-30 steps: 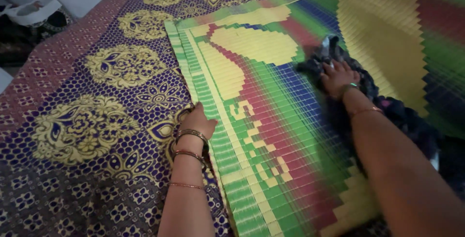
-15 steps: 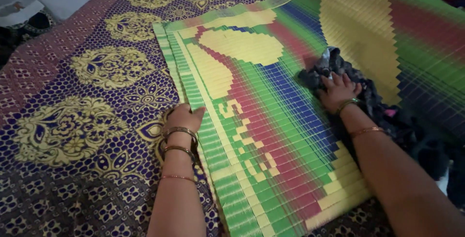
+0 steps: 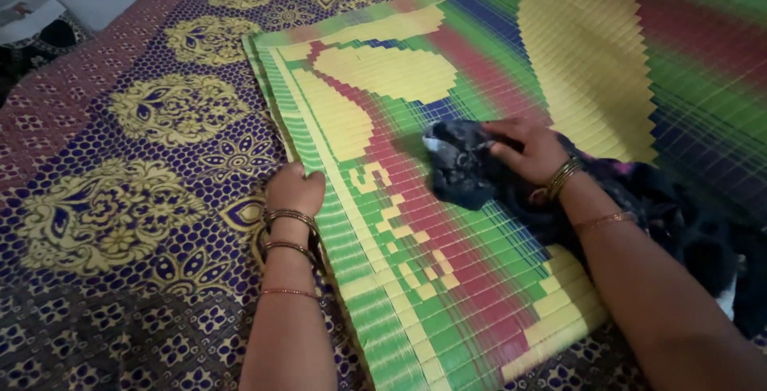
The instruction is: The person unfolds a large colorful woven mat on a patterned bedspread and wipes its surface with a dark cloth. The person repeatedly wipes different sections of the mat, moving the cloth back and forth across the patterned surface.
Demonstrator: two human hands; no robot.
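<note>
A colourful woven mat point(image 3: 415, 279) with green, red, blue and yellow stripes lies partly folded over a purple and gold patterned bedspread point(image 3: 144, 199). My left hand point(image 3: 294, 188) presses down on the mat's left edge, fingers curled over it. My right hand point(image 3: 523, 147) grips a dark crumpled cloth point(image 3: 459, 166) and holds it against the middle of the mat. Bangles sit on both wrists.
The mat's far half point(image 3: 639, 63) rises folded at the upper right. More dark fabric point(image 3: 687, 223) bunches at the right edge under my right arm. A white object point(image 3: 24, 19) lies beyond the bed's upper left corner.
My right hand has dragged the dark cloth leftward across the mat toward its middle. My left hand stayed on the mat's edge, shifting slightly left.
</note>
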